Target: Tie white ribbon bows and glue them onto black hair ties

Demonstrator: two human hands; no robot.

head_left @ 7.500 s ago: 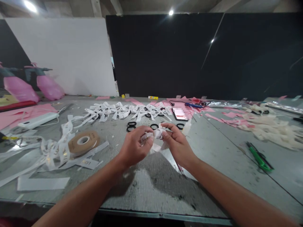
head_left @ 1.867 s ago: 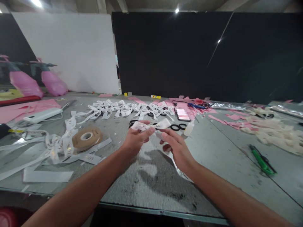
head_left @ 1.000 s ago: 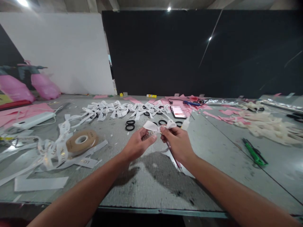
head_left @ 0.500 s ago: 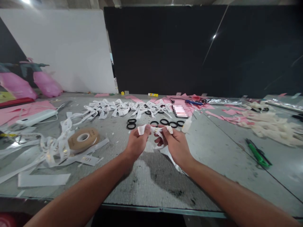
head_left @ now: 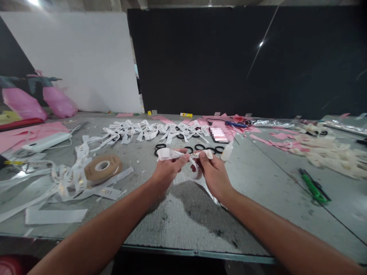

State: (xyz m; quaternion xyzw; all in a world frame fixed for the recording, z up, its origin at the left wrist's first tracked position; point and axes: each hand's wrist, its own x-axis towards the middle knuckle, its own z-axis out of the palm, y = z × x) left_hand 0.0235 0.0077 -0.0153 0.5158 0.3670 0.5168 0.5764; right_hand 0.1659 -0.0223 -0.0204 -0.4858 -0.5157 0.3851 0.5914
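White printed ribbon [head_left: 168,153] is stretched between my two hands above the middle of the table, with a loop standing out past the left one. My left hand [head_left: 169,170] pinches it between thumb and fingers. A loop end of the same ribbon is gripped by my right hand [head_left: 213,172], and a loose tail hangs beneath that hand toward the tabletop. Just beyond my hands lie several black rings [head_left: 200,147]. Behind them is a row of tied white ribbon bows [head_left: 143,130]. A small white bottle [head_left: 227,151] stands close to my right hand.
To the left, a ribbon spool [head_left: 102,168] lies among loose ribbon lengths [head_left: 69,179]. On the right are a green cutter [head_left: 314,186] and cream ribbon bows [head_left: 329,152]. Pink spray bottles [head_left: 59,100] stand at the back left; a phone [head_left: 219,134] rests on pink paper.
The ribbon in my left hand now sticks out as a longer loop to the left, and my left fingers have stretched out behind it. My right hand keeps its grip, almost unmoved.
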